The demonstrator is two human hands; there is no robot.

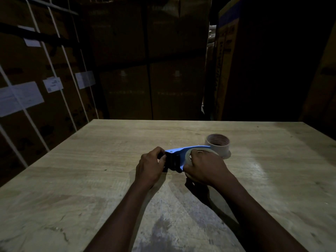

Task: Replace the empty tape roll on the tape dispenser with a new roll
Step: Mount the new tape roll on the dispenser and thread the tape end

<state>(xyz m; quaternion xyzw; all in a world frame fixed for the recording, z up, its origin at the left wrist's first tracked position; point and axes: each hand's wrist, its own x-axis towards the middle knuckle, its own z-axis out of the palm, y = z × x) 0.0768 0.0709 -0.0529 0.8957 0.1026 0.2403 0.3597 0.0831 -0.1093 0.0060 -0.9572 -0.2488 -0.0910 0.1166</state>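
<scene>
A blue tape dispenser (179,151) with a black front part lies at the middle of the wooden table (91,179). My left hand (151,165) grips its black front end. My right hand (205,169) wraps around a clear tape roll (198,151) that sits in the dispenser's rear. Just behind the dispenser, an empty cardboard tape core (218,145) stands upright on the table. The lower part of the roll is hidden under my right fingers.
Stacked cardboard boxes (149,60) stand beyond the table's far edge. More strapped boxes with white labels (36,91) line the left side. The room is dim. The table's near surface has pale worn patches.
</scene>
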